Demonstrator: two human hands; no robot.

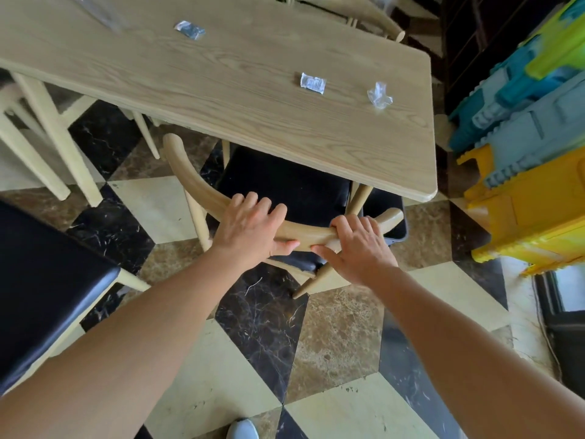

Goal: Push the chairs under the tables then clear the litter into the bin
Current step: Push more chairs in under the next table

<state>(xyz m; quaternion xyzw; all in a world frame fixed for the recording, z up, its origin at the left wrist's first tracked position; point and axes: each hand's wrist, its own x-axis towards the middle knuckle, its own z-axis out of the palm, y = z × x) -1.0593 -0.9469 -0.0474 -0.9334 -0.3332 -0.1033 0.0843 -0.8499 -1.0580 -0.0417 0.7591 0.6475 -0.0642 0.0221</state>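
A pale wooden chair (186,172) with a curved backrest and a black seat cushion (281,182) stands at the near edge of the light wooden table (221,99), its seat partly beneath the tabletop. My left hand (250,226) grips the backrest near its middle. My right hand (357,245) grips the same rail just to the right. On the tabletop lie three bits of litter: a clear wrapper (189,29) at the far side, a silvery wrapper (312,83) and a crumpled clear plastic scrap (379,96) near the right end.
A second chair with a black seat (44,280) stands at the left, close to my left arm. More pale chair legs (53,134) stand under the table's left side. Stacked blue, green and yellow plastic pieces (525,147) fill the right. The floor is chequered marble.
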